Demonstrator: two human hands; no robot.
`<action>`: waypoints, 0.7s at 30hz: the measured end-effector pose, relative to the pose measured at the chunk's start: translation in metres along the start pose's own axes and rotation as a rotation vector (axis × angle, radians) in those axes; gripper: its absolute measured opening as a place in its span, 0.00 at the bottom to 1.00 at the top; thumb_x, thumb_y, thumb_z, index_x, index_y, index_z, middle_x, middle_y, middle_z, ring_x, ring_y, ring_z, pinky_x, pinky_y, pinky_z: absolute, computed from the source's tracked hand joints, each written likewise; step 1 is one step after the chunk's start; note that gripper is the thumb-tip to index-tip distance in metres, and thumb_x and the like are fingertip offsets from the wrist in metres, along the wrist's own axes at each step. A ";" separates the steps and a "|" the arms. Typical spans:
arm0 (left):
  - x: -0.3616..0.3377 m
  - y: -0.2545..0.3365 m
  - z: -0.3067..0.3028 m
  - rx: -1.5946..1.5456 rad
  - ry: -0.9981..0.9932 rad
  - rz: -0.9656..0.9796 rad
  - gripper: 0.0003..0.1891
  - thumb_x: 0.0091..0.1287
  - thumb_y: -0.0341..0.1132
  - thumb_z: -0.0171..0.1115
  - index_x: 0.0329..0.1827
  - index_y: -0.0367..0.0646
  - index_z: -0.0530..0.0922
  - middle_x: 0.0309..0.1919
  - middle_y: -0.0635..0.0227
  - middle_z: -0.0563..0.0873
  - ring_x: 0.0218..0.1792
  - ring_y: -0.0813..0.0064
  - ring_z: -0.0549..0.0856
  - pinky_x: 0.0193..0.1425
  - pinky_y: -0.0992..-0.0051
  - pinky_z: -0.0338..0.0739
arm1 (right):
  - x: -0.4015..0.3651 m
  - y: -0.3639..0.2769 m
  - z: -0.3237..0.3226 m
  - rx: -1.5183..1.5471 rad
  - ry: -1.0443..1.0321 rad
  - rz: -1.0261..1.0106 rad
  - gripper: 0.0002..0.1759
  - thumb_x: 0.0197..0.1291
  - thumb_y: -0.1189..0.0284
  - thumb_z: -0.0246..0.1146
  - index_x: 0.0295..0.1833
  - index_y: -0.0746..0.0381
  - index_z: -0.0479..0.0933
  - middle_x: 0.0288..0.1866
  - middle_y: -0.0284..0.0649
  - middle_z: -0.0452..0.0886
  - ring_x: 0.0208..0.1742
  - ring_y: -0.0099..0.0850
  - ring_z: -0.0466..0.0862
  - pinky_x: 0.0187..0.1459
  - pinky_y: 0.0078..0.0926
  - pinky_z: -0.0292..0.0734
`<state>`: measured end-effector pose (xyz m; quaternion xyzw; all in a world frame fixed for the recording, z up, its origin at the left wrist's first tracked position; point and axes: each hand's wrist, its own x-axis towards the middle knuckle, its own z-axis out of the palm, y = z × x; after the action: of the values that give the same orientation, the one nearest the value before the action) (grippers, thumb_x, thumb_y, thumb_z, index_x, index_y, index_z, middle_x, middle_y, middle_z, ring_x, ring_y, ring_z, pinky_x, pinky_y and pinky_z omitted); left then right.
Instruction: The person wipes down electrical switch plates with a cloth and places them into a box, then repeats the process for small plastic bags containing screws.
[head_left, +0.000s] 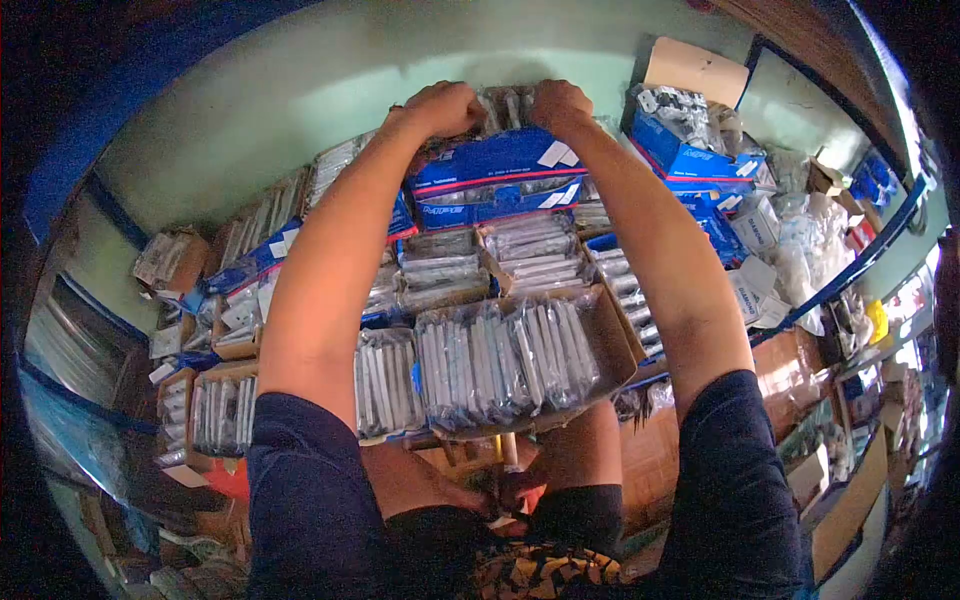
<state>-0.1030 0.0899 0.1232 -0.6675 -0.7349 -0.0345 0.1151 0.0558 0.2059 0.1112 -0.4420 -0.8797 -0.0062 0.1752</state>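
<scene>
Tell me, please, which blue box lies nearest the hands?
The topmost blue box of the middle stack, directly below the left hand and right hand; the blue box under it and the open blue box at the right lie farther off.

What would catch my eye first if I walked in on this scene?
Two bare arms stretch to the top of the pile, where the left hand and right hand curl over the edge just above a blue box. Below them, in the middle, an open cardboard box is crammed with plastic-wrapped silvery parts, and more such boxes crowd all around it.
</scene>
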 end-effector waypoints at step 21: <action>0.049 -0.014 0.028 -0.330 -0.020 -0.470 0.33 0.48 0.63 0.66 0.42 0.40 0.85 0.38 0.55 0.87 0.36 0.65 0.84 0.45 0.63 0.78 | 0.058 -0.019 0.018 0.164 -0.503 -0.240 0.30 0.43 0.47 0.68 0.49 0.55 0.83 0.49 0.44 0.84 0.48 0.40 0.83 0.54 0.40 0.75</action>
<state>-0.1246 0.1420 0.1084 -0.4890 -0.8549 -0.1726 -0.0136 0.0035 0.2425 0.1152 -0.3068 -0.9391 0.1542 -0.0154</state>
